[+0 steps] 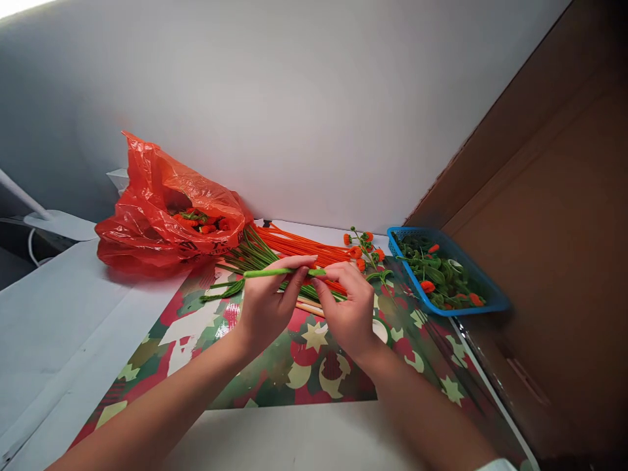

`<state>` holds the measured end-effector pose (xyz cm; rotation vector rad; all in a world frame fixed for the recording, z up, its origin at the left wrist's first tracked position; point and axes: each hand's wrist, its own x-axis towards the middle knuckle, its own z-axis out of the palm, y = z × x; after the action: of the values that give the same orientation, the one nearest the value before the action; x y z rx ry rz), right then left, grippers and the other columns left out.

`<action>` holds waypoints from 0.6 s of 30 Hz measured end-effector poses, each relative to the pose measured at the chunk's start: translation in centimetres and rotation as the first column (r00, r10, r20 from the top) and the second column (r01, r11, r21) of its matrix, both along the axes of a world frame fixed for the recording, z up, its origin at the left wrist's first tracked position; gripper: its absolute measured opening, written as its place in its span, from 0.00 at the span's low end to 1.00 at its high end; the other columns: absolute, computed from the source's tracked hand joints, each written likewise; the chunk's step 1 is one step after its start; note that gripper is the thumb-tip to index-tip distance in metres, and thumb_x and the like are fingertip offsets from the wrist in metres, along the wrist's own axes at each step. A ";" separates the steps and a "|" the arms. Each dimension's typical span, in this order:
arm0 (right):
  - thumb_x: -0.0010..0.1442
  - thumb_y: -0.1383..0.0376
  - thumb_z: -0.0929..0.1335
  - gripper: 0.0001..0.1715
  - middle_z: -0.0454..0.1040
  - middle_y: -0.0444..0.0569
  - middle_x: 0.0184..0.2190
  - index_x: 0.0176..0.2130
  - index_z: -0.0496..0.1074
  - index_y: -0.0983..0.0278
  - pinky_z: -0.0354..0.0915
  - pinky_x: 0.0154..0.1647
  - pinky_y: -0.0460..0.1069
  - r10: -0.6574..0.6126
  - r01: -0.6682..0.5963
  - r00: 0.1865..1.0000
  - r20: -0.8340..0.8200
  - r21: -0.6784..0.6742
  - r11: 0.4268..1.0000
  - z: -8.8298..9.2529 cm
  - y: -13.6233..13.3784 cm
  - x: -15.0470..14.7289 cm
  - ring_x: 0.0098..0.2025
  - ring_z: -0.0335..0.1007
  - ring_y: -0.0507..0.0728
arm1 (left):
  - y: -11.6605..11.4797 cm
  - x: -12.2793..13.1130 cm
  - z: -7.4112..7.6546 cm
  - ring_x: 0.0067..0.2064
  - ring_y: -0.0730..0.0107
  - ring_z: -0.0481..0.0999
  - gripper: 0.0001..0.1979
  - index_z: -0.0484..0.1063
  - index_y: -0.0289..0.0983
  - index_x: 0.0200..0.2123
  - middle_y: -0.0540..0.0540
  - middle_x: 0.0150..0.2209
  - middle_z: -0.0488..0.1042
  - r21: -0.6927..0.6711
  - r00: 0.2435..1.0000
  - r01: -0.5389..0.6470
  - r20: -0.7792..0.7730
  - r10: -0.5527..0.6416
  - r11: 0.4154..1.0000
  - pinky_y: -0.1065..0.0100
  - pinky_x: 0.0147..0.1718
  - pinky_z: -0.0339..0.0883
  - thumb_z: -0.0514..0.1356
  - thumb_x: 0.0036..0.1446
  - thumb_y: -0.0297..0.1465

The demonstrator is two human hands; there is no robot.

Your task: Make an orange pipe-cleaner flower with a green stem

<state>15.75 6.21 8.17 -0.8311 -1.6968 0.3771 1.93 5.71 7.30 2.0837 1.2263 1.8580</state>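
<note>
A green pipe cleaner [265, 272] is held level between my two hands above the patterned mat. My left hand [269, 297] pinches it near its middle, and its folded-looking left end sticks out past the knuckles. My right hand [348, 304] grips the other end between thumb and fingers, close to the left fingertips. Just behind the hands lie bundles of green pipe cleaners [258, 252] and orange pipe cleaners [294, 243]. The fingers partly hide the piece where the hands meet.
An orange-red plastic bag [147, 222] with orange flowers inside stands at the left. A sprig of orange flowers [366, 248] lies right of the bundles. Further right is a blue basket [441, 313] of green leaves. A tape roll [380, 330] sits behind my right wrist. A cardboard wall [540, 229] rises at right.
</note>
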 end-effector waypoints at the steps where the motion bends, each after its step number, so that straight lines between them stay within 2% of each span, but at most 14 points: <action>1: 0.58 0.72 0.68 0.06 0.73 0.45 0.30 0.31 0.72 0.63 0.63 0.38 0.50 -0.001 0.001 1.000 -0.007 -0.019 1.000 0.0 0.0 -0.1 0.35 0.67 0.53 | 0.0 0.0 -0.1 0.39 0.72 0.79 0.11 0.75 0.36 0.43 0.46 0.39 0.80 0.017 1.000 -0.003 -0.002 0.003 1.000 0.72 0.40 0.73 0.58 0.59 0.22; 4: 0.58 0.71 0.68 0.05 0.72 0.44 0.30 0.31 0.71 0.63 0.63 0.38 0.48 0.011 -0.021 0.998 -0.060 -0.166 0.986 -0.2 -0.2 -0.3 0.35 0.67 0.53 | 0.0 0.0 -0.5 0.42 0.72 0.79 0.13 0.75 0.37 0.45 0.46 0.41 0.80 0.062 0.999 -0.011 -0.029 0.013 0.998 0.71 0.44 0.73 0.57 0.59 0.20; 6: 0.59 0.70 0.67 0.03 0.72 0.44 0.30 0.32 0.70 0.63 0.64 0.36 0.48 0.041 -0.081 0.991 -0.127 -0.330 0.940 -0.3 -0.2 -0.5 0.34 0.67 0.53 | -0.1 0.1 -0.5 0.43 0.71 0.79 0.14 0.75 0.38 0.45 0.47 0.42 0.80 0.071 0.999 -0.010 -0.037 0.013 0.997 0.69 0.46 0.73 0.58 0.58 0.21; 8: 0.61 0.67 0.66 0.03 0.71 0.44 0.30 0.33 0.70 0.63 0.64 0.34 0.47 0.050 -0.125 0.982 -0.184 -0.420 0.899 -0.5 -0.3 -0.6 0.33 0.68 0.52 | -0.2 0.3 -0.3 0.43 0.68 0.80 0.11 0.76 0.38 0.45 0.46 0.42 0.80 -0.016 0.999 0.001 0.036 0.000 1.000 0.67 0.45 0.74 0.59 0.59 0.25; 9: 0.61 0.67 0.65 0.04 0.71 0.45 0.30 0.34 0.70 0.63 0.65 0.34 0.47 0.041 -0.116 0.982 -0.186 -0.412 0.904 -0.5 -0.3 -0.6 0.33 0.68 0.52 | -0.2 0.4 -0.1 0.42 0.66 0.80 0.10 0.77 0.37 0.44 0.44 0.43 0.80 -0.122 0.993 0.034 0.113 -0.020 0.992 0.66 0.43 0.75 0.59 0.59 0.29; 10: 0.62 0.67 0.64 0.05 0.71 0.45 0.31 0.34 0.69 0.63 0.65 0.35 0.48 0.024 -0.084 0.986 -0.167 -0.365 0.927 -0.6 -0.3 -0.6 0.33 0.68 0.53 | -0.2 0.4 0.2 0.40 0.64 0.81 0.11 0.77 0.36 0.42 0.43 0.43 0.80 -0.258 0.976 0.104 0.210 -0.050 0.960 0.66 0.40 0.76 0.59 0.59 0.33; 11: 0.63 0.67 0.64 0.06 0.70 0.45 0.31 0.33 0.68 0.63 0.65 0.36 0.48 0.002 -0.040 0.991 -0.131 -0.285 0.958 -0.6 -0.2 -0.6 0.34 0.67 0.53 | -0.2 0.5 0.5 0.38 0.62 0.81 0.14 0.78 0.34 0.41 0.41 0.42 0.80 -0.397 0.946 0.208 0.316 -0.080 0.894 0.65 0.37 0.77 0.59 0.59 0.38; 12: 0.63 0.68 0.63 0.06 0.70 0.46 0.31 0.33 0.68 0.63 0.65 0.36 0.48 -0.021 0.004 0.996 -0.086 -0.185 0.983 -0.7 -0.1 -0.5 0.35 0.67 0.53 | -0.1 0.5 0.7 0.35 0.62 0.81 0.18 0.78 0.32 0.41 0.40 0.40 0.81 -0.503 0.905 0.323 0.413 -0.105 0.802 0.65 0.34 0.78 0.59 0.59 0.41; 13: 0.63 0.70 0.62 0.07 0.69 0.46 0.32 0.33 0.67 0.63 0.64 0.37 0.49 -0.043 0.039 0.998 -0.039 -0.083 0.996 -0.8 0.0 -0.3 0.35 0.66 0.54 | -0.1 0.4 1.0 0.32 0.62 0.81 0.21 0.78 0.31 0.41 0.40 0.37 0.81 -0.567 0.863 0.421 0.490 -0.121 0.708 0.64 0.31 0.77 0.59 0.58 0.44; 14: 0.64 0.71 0.62 0.07 0.69 0.47 0.32 0.34 0.67 0.63 0.64 0.37 0.49 -0.061 0.061 0.998 0.007 0.009 0.998 -0.9 0.2 -0.2 0.36 0.66 0.54 | 0.0 0.4 1.2 0.30 0.62 0.80 0.23 0.77 0.30 0.42 0.41 0.33 0.81 -0.594 0.829 0.490 0.544 -0.129 0.639 0.65 0.30 0.77 0.60 0.56 0.45; 15: 0.64 0.72 0.62 0.07 0.70 0.48 0.32 0.35 0.67 0.63 0.64 0.38 0.50 -0.079 0.074 0.996 0.048 0.087 0.993 -1.1 0.4 0.0 0.36 0.65 0.55 | 0.1 0.3 1.3 0.28 0.63 0.80 0.24 0.77 0.30 0.44 0.42 0.29 0.80 -0.600 0.806 0.528 0.578 -0.131 0.600 0.65 0.29 0.77 0.61 0.55 0.46; 16: 0.64 0.72 0.62 0.07 0.70 0.49 0.33 0.36 0.67 0.63 0.64 0.39 0.51 -0.094 0.080 0.992 0.083 0.149 0.985 -1.3 0.6 0.2 0.37 0.65 0.55 | 0.2 0.2 1.4 0.27 0.64 0.79 0.24 0.76 0.31 0.45 0.43 0.27 0.80 -0.597 0.794 0.542 0.594 -0.128 0.591 0.65 0.29 0.77 0.62 0.54 0.45; 18: 0.64 0.72 0.62 0.07 0.71 0.50 0.34 0.37 0.68 0.62 0.64 0.41 0.52 -0.115 0.081 0.984 0.139 0.228 0.970 -1.5 0.9 0.4 0.38 0.65 0.56 | 0.2 0.2 1.3 0.27 0.66 0.79 0.23 0.76 0.32 0.46 0.45 0.28 0.80 -0.584 0.806 0.513 0.580 -0.120 0.629 0.66 0.29 0.76 0.63 0.54 0.43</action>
<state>16.18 7.15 6.64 -0.7901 -1.7918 0.0549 2.12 5.88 8.62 1.1830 1.0774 1.2826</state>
